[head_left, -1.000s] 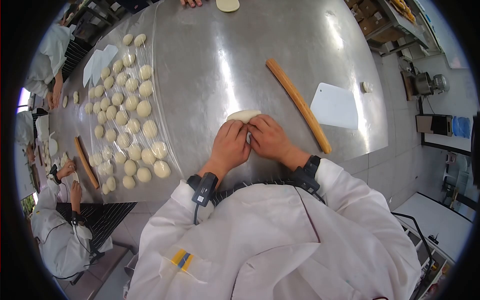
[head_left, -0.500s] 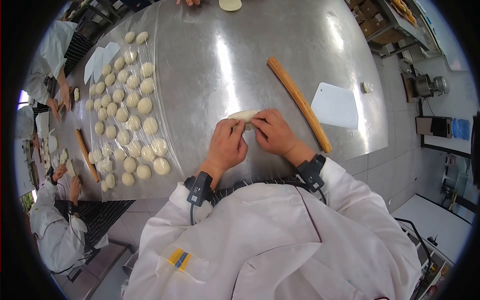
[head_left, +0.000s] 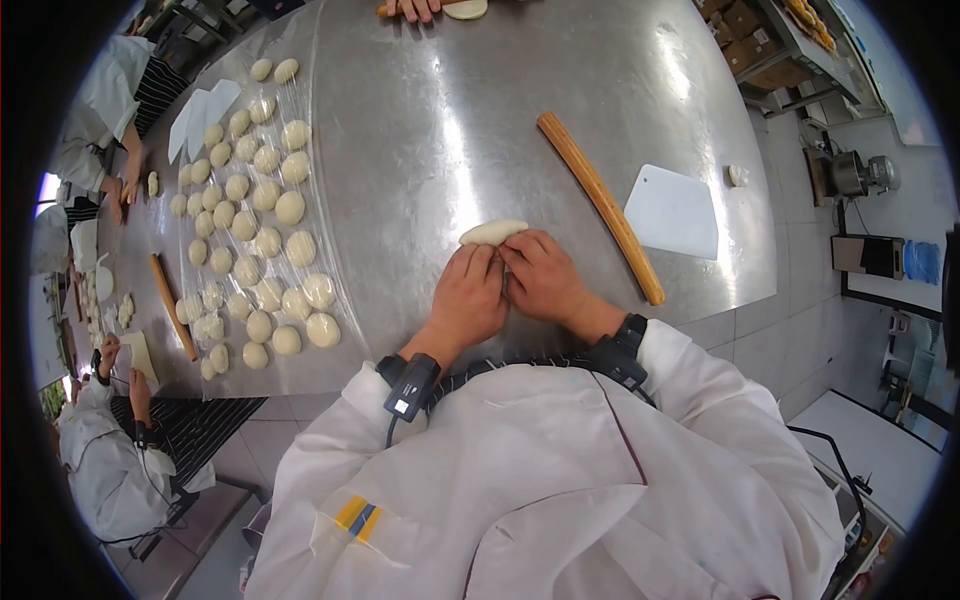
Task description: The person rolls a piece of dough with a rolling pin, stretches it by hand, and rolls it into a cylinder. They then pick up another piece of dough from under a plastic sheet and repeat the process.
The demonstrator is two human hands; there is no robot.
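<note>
A pale, oblong piece of dough point(head_left: 492, 232) lies on the steel table in front of me. My left hand point(head_left: 470, 292) has its fingertips closed on the near side of the dough, left of its middle. Pressed close beside it, my right hand point(head_left: 546, 275) grips the right part of the same edge. The two thumbs are mostly hidden beneath the fingers. Past my right hand lies a long wooden rolling pin point(head_left: 600, 208), slanted, touching neither hand.
A white scraper point(head_left: 672, 212) and a small dough scrap point(head_left: 737, 176) lie to the right. Several dough balls point(head_left: 290, 208) sit under plastic film on the left. Another person's hand point(head_left: 415, 8) rests on a rolling pin at the far edge. Co-workers point(head_left: 115, 440) stand at left.
Both my hands have drawn closer together, their fingers now on the dough's near edge, leaving more of it visible. At the far edge, a person's hand and rolling pin have come into view.
</note>
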